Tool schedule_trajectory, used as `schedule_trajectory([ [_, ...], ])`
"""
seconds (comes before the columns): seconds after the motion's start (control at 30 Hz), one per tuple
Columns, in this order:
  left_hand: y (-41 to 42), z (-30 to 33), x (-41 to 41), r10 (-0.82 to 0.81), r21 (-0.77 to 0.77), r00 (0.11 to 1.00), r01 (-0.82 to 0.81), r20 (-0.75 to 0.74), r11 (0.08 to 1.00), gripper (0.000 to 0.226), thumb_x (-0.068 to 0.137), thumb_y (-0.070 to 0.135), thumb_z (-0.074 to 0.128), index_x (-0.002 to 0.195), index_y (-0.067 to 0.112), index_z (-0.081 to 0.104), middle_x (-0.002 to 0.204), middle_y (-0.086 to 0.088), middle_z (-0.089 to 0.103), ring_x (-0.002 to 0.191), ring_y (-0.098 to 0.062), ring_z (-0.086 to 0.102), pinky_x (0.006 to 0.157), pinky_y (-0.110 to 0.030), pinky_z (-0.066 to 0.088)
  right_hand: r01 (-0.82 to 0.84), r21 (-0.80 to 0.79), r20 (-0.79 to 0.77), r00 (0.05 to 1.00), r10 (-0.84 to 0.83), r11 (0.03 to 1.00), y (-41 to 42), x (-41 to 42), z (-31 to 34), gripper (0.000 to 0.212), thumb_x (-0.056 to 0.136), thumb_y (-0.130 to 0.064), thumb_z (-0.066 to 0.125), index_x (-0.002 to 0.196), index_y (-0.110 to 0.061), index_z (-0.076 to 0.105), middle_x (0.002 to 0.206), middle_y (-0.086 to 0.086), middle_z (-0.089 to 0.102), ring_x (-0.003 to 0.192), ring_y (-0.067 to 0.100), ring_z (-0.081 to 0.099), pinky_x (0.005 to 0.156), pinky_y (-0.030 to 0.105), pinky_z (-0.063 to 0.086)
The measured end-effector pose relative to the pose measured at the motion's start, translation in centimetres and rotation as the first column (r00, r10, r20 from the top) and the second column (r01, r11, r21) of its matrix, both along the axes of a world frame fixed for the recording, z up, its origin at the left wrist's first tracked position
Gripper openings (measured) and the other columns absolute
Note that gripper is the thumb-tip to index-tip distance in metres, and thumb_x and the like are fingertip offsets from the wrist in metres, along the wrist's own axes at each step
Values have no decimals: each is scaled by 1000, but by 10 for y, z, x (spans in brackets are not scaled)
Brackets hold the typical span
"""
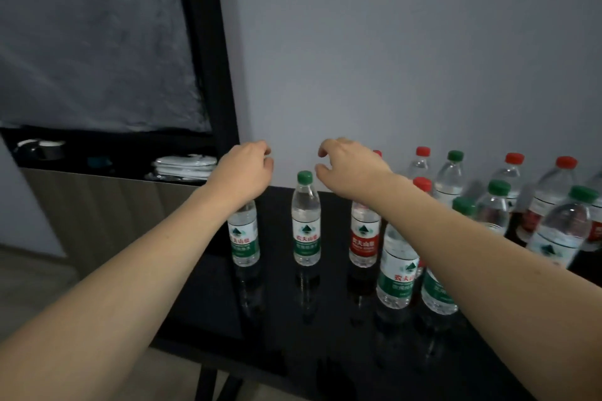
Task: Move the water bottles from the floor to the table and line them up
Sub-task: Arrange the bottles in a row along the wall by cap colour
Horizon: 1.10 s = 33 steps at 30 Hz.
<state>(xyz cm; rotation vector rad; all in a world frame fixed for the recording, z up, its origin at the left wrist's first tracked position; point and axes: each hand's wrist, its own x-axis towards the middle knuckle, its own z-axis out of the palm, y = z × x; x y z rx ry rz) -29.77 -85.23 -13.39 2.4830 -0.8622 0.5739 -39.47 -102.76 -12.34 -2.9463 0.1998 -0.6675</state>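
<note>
**A:** Where are your hands right now?

**Me:** Both are up over the far edge of the black table (277,319). My left hand (242,169) hangs above the green-label bottle (244,233) at about eleven o'clock; that bottle's cap is hidden behind my wrist. The fingers are loosely curled with nothing in them that I can see. My right hand (351,166) hovers over the red-label bottle (365,236) at twelve, fingers bent and parted, also empty. Between them the middle green bottle (306,221) stands upright, apart from both neighbours.

**A:** And the rest?

**Me:** A crowd of bottles (508,205) fills the table from one to three o'clock, red and green caps mixed, packed close and not in a clean line. I can't see the floor stock from here.

**A:** What worries you?

**Me:** My right forearm crosses right over the two big green bottles (397,267) at two o'clock. If I drop that arm or pull it back carelessly, I judge I'd clip them, and they'd topple into the packed group. The glossy tabletop probably lets bottles slide, too.

**A:** Anything readable?

**Me:** The labels show a mountain logo and the characters 农夫山泉, Nongfu Spring. The smaller print is too blurred.
</note>
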Motion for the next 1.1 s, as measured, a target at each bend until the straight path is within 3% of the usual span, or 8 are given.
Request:
schedule_trajectory([
  [0.2,20,-31,57,94,66,992,-88,-80,994,33,100,23,49,124,1,58,125,-19,59,114,-35,55,93,-43,44,61,-8,-242,968,-61,998,12,78,-28,52,95,-47,43,139,-20,35,134,14,44,113,36,53,91,51,49],
  [0.3,20,-51,75,82,49,988,-76,-128,996,36,101,26,51,124,0,58,125,-20,60,114,-35,56,92,-41,43,80,-40,-305,948,-88,996,1,102,-40,55,95,-55,41,134,-17,41,126,13,54,109,32,56,87,45,48],
  [0.37,20,-62,84,79,27,985,-76,-152,997,34,99,30,54,120,4,62,116,-17,65,106,-33,60,82,-38,45,73,-34,-340,937,-80,997,-7,112,-47,53,95,-55,40,124,-12,48,115,11,60,97,28,57,78,39,46],
  [0.53,18,-75,95,32,-58,988,-41,-149,997,34,96,32,60,123,13,64,114,-11,67,106,-30,62,78,-31,43,60,12,-267,962,-54,998,-15,123,-63,43,96,-49,41,111,-9,48,98,8,58,84,24,55,70,36,44],
  [0.63,24,-80,98,-2,-85,976,-17,-217,996,48,100,27,53,147,21,46,137,-12,57,120,-30,57,94,-34,46,61,32,-242,969,-52,998,-12,122,-65,41,95,-49,42,107,-10,48,95,8,60,84,26,58,70,39,48],
  [0.77,26,-88,91,-45,-93,964,21,-262,995,55,103,26,46,155,29,28,138,-13,53,120,-30,54,94,-36,44,81,58,-227,972,-66,995,-9,113,-66,41,96,-52,41,104,-12,45,92,6,57,83,26,57,67,37,44],
  [0.87,24,-92,90,-17,-134,976,-12,-216,991,48,103,27,46,150,25,35,138,-10,52,122,-29,53,97,-41,45,80,111,-188,980,-58,991,-8,112,-69,40,96,-52,43,102,-12,47,90,5,57,82,24,57,66,36,45],
  [1.1,15,-77,139,-14,-227,986,-25,-165,974,44,98,29,57,140,20,52,124,-9,66,112,-27,61,92,-34,47,82,187,-117,991,-61,979,-17,164,-55,39,93,-51,48,85,-13,49,76,0,52,72,21,54,57,32,38],
])
